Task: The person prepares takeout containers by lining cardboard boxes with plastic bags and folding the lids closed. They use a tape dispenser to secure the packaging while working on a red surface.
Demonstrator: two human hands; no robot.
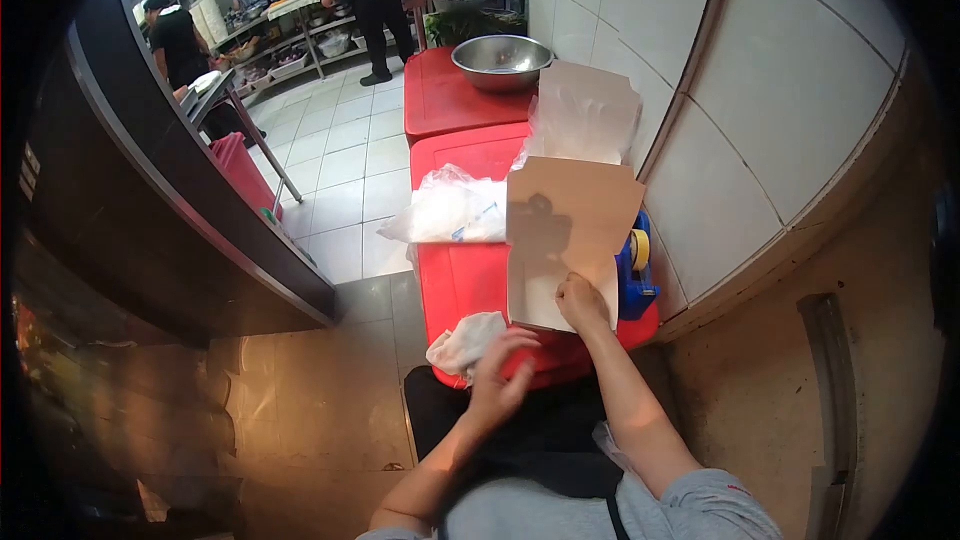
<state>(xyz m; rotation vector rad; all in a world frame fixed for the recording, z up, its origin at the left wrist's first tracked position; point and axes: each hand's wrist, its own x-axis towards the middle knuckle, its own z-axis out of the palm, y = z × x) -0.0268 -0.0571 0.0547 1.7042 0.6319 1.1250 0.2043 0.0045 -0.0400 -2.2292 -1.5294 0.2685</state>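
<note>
An open cardboard box [565, 210] with a raised flap lies on the red lid [460, 285] before me. My right hand [583, 302] is closed in a fist at the box's lower right part; whether anything is inside it is hidden. My left hand [503, 378] hovers over the lid's near edge, fingers apart, holding nothing. Just left of it lies a crumpled white cloth [465, 342]. Clear plastic bags [455, 205] rest left of the box. A blue tape dispenser [637, 285] with a yellow roll stands against the box's right side.
Behind are another red lid [455, 95], a metal bowl [502, 60] and a second open carton [588, 105] with plastic in it. A tiled wall [740, 130] bounds the right, a dark panel [150, 190] the left. Several people work near shelves at the back.
</note>
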